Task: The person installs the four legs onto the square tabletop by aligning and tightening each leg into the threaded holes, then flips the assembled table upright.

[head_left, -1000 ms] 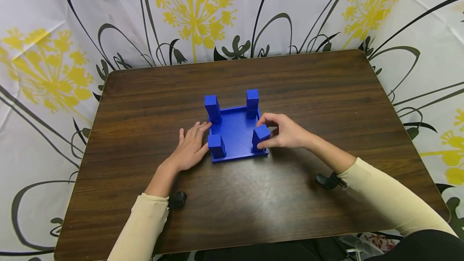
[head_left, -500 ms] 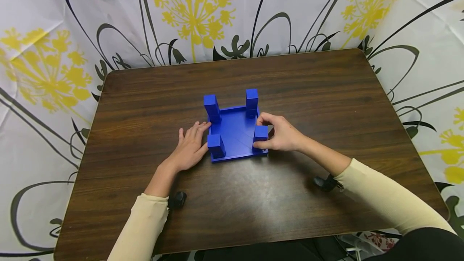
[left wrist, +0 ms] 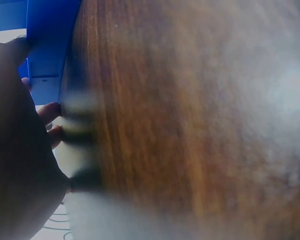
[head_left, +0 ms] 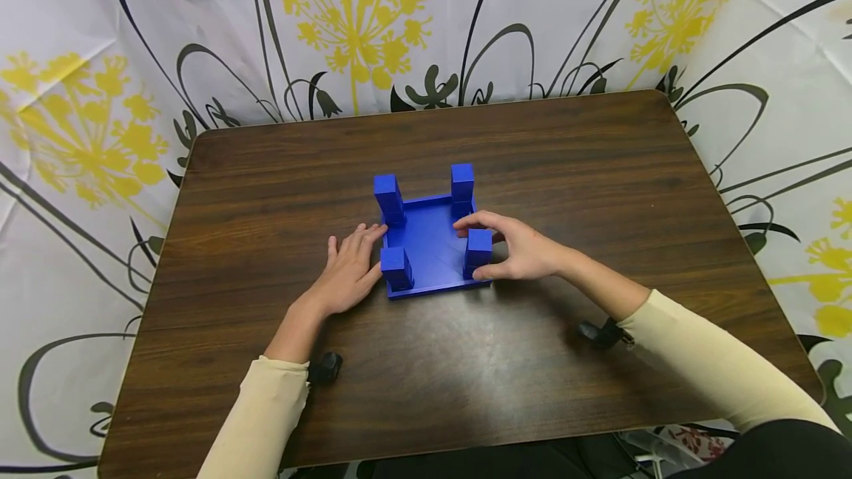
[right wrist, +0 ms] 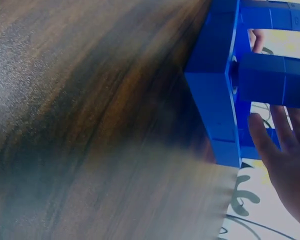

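A blue square panel (head_left: 433,253) with a low rim lies on the table, with a square blue leg upright at each corner, like a small upturned table. My right hand (head_left: 526,248) surrounds the near right leg (head_left: 478,242), thumb in front and fingers behind, spread loosely. In the right wrist view, the fingers of the right hand (right wrist: 290,165) stand apart beyond that leg (right wrist: 267,80). My left hand (head_left: 347,273) rests flat on the table, fingertips at the panel's left side. The left wrist view shows its dark outline beside the blue panel side (left wrist: 47,45).
The other legs stand at the far left (head_left: 387,194), far right (head_left: 462,183) and near left (head_left: 396,266) corners. The brown wood-grain table (head_left: 279,191) extends around the panel. A flower-patterned cloth (head_left: 426,13) hangs behind it.
The near right leg turned a little between the earlier frames. Since then my right thumb has shifted right along its front, and the fingers have spread behind it. The left hand stays put.
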The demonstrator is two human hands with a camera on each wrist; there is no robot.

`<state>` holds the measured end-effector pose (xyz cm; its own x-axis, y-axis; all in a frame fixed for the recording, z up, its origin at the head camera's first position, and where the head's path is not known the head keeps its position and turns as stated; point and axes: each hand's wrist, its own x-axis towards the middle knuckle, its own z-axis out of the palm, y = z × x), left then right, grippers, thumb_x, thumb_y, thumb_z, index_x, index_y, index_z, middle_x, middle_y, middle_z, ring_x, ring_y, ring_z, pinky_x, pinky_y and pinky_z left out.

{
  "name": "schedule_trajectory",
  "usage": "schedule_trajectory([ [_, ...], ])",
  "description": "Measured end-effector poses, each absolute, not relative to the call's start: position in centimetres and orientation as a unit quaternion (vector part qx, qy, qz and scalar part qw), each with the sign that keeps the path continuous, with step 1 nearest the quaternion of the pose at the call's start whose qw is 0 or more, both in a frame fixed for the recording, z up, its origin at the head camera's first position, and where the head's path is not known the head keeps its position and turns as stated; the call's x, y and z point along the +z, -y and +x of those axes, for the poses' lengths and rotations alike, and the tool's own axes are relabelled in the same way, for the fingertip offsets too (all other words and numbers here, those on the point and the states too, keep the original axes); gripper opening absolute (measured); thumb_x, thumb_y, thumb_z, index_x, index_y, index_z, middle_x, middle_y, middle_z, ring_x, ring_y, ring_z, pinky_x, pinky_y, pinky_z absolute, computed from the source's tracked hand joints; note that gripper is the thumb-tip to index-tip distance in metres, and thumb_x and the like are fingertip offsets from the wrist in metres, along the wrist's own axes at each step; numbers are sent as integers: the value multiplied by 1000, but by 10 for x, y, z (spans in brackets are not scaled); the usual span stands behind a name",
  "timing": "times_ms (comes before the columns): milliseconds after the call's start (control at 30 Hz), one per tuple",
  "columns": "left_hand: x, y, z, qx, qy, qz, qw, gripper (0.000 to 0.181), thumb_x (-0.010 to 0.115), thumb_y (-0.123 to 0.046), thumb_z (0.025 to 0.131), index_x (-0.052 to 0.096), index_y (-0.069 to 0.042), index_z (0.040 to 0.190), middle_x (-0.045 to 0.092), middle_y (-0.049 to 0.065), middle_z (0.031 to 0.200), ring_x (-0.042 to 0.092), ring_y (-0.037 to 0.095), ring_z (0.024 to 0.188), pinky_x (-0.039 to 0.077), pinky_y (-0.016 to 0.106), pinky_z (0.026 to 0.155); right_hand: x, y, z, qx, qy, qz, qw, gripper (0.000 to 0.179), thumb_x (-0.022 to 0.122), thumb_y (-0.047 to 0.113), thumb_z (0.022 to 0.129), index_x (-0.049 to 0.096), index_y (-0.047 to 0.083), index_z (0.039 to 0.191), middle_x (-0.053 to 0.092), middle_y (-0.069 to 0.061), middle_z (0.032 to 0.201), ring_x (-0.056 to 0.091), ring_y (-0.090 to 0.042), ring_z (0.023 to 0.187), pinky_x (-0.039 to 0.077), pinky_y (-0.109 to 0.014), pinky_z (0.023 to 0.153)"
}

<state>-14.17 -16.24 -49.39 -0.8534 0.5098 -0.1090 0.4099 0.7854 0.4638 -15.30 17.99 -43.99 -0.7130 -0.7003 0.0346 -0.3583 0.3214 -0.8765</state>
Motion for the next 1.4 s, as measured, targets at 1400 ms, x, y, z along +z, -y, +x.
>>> schedule_trajectory([
  [1400,-490,161,-141,217,-938,242,122,63,34,-49,105,15,-18,156,18,13,160,6,36,148,-4,70,107,-449,-177,-153,-500,-794,-293,184,38,90,18,71,64,14,98,65,-2,96,60,-18,90,56,-32,78],
])
